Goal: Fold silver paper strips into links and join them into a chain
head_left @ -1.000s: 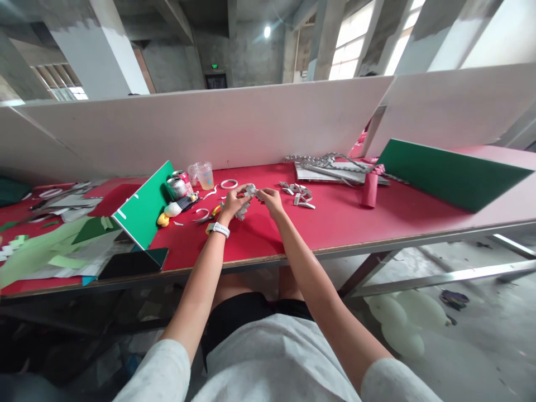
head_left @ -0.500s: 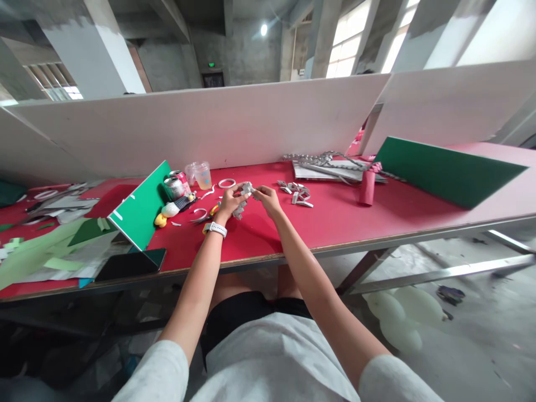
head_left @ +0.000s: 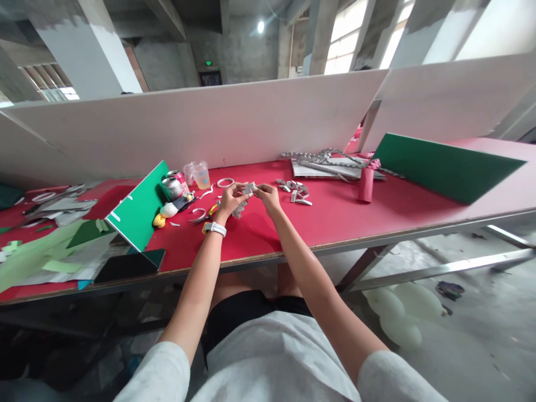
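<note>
Both hands meet over the red table (head_left: 335, 218), their fingertips pinched around a grey-white folded-paper chain (head_left: 239, 210). My left hand (head_left: 231, 201), with a white watch on its wrist, grips the chain, whose zigzag length hangs below the fingers. At the chain's upper end, my right hand (head_left: 268, 197) is closed with thumb and fingers on a small pale piece; its exact shape is partly hidden. Several loose folded paper strips (head_left: 299, 192) lie just right of the hands. Yellow-handled pliers (head_left: 211, 212) rest beside my left hand, partly covered.
On the left stand a green board (head_left: 140, 206), drink cans (head_left: 171, 187), a plastic cup (head_left: 201, 176) and a small plush toy (head_left: 170, 210). A tape roll (head_left: 225, 182) lies behind the hands. Rightward are a braided grey strip (head_left: 322, 157), a pink roll (head_left: 365, 184) and another green board (head_left: 444, 170).
The chain's upper end has turned between my fingers and now lies more level, towards my right hand. Both hands keep their grip in nearly the same place. The view has shifted slightly.
</note>
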The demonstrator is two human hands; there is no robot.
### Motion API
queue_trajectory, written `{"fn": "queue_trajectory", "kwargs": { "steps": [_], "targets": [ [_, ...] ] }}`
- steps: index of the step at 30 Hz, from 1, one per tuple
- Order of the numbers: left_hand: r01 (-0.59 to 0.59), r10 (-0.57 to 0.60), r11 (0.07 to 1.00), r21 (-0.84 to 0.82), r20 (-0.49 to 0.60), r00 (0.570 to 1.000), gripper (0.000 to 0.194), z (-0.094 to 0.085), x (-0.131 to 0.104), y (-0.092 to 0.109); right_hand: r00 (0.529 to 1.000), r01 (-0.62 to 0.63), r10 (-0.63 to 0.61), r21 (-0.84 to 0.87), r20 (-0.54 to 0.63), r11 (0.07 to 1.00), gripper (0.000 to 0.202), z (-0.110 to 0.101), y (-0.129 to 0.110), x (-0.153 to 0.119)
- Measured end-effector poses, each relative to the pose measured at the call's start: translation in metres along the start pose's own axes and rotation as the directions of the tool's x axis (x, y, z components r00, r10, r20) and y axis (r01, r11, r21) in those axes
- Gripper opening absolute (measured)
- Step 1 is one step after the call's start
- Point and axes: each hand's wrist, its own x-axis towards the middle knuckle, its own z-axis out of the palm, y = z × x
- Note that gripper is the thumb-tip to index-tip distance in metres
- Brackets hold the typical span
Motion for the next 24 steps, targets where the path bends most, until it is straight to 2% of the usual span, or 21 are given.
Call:
{"fn": "queue_trajectory", "kwargs": {
  "steps": [6,12,19,24],
  "targets": [
    [-0.054,0.055,0.998,0.027,-0.037,0.998,0.050,-0.003,0.003,-0.002,1.000,0.014,-0.013,0.040,-0.002,0.999,0.030,0.004,0.004,0.004],
    [-0.128,0.139,0.985,0.112,-0.097,0.986,0.042,-0.002,0.005,0.000,0.998,0.049,-0.052,0.073,0.041,0.996,0.024,-0.001,-0.007,-0.004],
    [-0.192,0.209,0.967,0.166,-0.095,0.973,0.037,-0.002,0.005,-0.001,0.997,0.071,-0.074,0.089,0.022,0.994,0.022,-0.001,-0.011,-0.005],
    [-0.251,0.272,0.944,0.213,-0.080,0.959,0.031,0.000,0.002,0.011,0.996,0.090,-0.090,0.100,0.005,0.991,0.020,-0.001,-0.013,-0.004]
  ]
}}
